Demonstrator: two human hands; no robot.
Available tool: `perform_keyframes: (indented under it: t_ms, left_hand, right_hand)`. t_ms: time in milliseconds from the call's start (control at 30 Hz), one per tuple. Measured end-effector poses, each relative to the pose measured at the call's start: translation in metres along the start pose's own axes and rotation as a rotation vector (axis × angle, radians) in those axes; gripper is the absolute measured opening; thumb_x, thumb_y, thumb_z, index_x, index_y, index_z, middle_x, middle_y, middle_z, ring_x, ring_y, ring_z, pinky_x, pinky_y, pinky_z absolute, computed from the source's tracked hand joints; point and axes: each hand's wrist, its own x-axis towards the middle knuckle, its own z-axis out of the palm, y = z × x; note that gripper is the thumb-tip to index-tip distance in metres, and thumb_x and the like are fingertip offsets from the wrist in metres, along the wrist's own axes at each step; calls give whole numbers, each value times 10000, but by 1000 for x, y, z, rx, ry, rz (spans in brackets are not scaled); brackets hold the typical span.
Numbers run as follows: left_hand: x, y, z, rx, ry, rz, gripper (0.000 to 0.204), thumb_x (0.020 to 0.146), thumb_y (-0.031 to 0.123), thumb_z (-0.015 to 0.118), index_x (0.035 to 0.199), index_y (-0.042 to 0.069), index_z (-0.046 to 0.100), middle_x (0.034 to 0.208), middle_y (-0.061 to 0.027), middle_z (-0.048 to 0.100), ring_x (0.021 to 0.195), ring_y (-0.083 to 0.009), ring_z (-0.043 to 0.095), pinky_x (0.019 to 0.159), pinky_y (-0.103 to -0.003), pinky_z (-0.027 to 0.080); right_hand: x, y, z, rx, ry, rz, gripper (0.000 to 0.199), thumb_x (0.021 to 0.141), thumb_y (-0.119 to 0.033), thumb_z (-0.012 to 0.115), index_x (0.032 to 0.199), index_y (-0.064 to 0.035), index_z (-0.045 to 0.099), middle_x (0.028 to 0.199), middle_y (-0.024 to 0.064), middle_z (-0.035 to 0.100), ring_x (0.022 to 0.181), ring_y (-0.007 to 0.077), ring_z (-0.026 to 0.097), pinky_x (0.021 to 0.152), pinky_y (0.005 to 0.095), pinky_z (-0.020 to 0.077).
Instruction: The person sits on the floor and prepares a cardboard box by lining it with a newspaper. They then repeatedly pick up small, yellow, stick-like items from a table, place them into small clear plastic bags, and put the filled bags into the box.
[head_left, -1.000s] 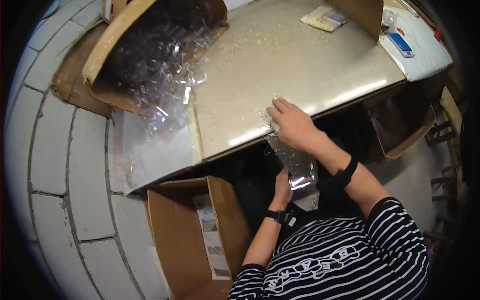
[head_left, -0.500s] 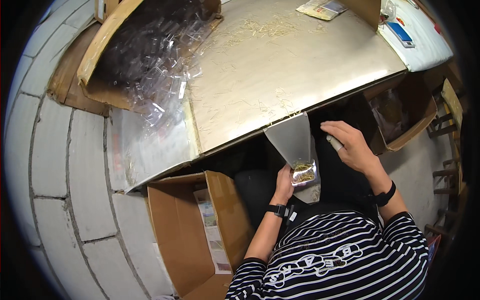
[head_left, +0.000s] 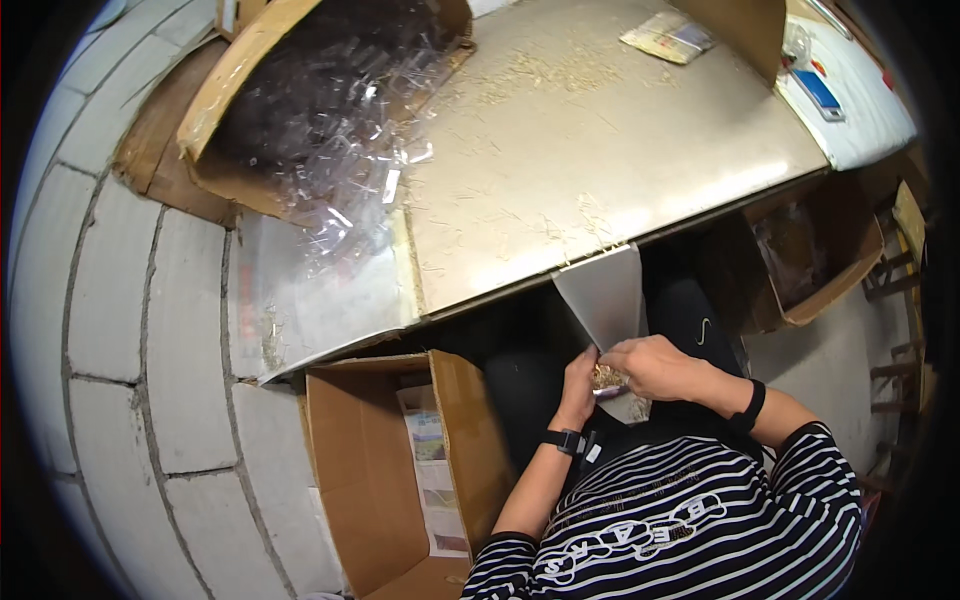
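Note:
A translucent grey chute (head_left: pixel 606 295) slopes down from the table's front edge towards my lap. At its lower end my left hand (head_left: pixel 577 390) is closed around a small clear container (head_left: pixel 612 395) with thin gold-coloured pieces (head_left: pixel 608 376) in it. My right hand (head_left: pixel 655 368) bends over the container's upper side, its fingers drawn together at the chute's end. What those fingertips pinch is hidden behind the hand. More thin gold pieces (head_left: pixel 592 213) lie on the table just above the chute.
A cardboard box (head_left: pixel 215 110) spills clear plastic cases (head_left: pixel 350 170) onto the table's left end. Gold pieces are scattered over the tabletop (head_left: pixel 500 200). An open carton (head_left: pixel 350 470) stands left of my legs, another carton (head_left: pixel 850 275) under the table's right. A blue device (head_left: pixel 820 95) lies far right.
My right hand has come down and left from beside the chute onto the container, its fingers closing together. My left hand keeps its hold. The whole view has shifted slightly.

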Motion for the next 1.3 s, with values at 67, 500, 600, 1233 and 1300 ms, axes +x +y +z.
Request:
perform_keyframes:
  t_ms: [67, 500, 600, 1233, 1300]
  left_hand:
    - [1, -10, -13, -40, -30, 10, 217, 955, 157, 517, 1061, -15, 595, 935, -76, 642, 837, -168, 640, 765, -295, 516]
    - [3, 5, -21, 244, -4, -93, 261, 894, 159, 542, 1076, -14, 615, 897, -89, 673, 694, -151, 664, 454, -252, 545]
    - [5, 0, -23, 182, -45, -54, 268, 893, 138, 492, 1077, -20, 606, 925, -99, 680, 747, -155, 675, 507, -258, 559]
    - [17, -17, -32, 244, 1, 108, 200, 917, 108, 574, 1075, -9, 608, 924, -70, 656, 804, -141, 642, 689, -264, 537]
    - [13, -9, -23, 188, 4, 32, 210, 902, 96, 593, 1066, -33, 617, 942, -70, 662, 839, -152, 645, 751, -273, 515]
  right_hand:
    - [28, -14, -28, -30, 176, -80, 230, 757, -36, 586, 980, 8, 619, 898, 147, 635, 853, 329, 626, 729, 404, 510]
    - [244, -21, -53, -482, 0, -252, 340, 847, -211, 550, 1177, -130, 550, 1340, 77, 457, 1296, 321, 391, 954, 462, 422]
    - [194, 22, -76, -478, 39, -318, 367, 858, -188, 533, 1218, -116, 532, 1368, 75, 456, 1273, 293, 431, 972, 426, 423]
    - [208, -5, -73, -430, 254, -466, 220, 816, -134, 595, 1007, -24, 588, 1111, 135, 596, 1020, 288, 591, 815, 361, 511]
    - [229, -15, -49, -339, 303, -650, 316, 871, -260, 543, 1113, -58, 560, 1168, 114, 582, 1122, 282, 545, 974, 410, 426]
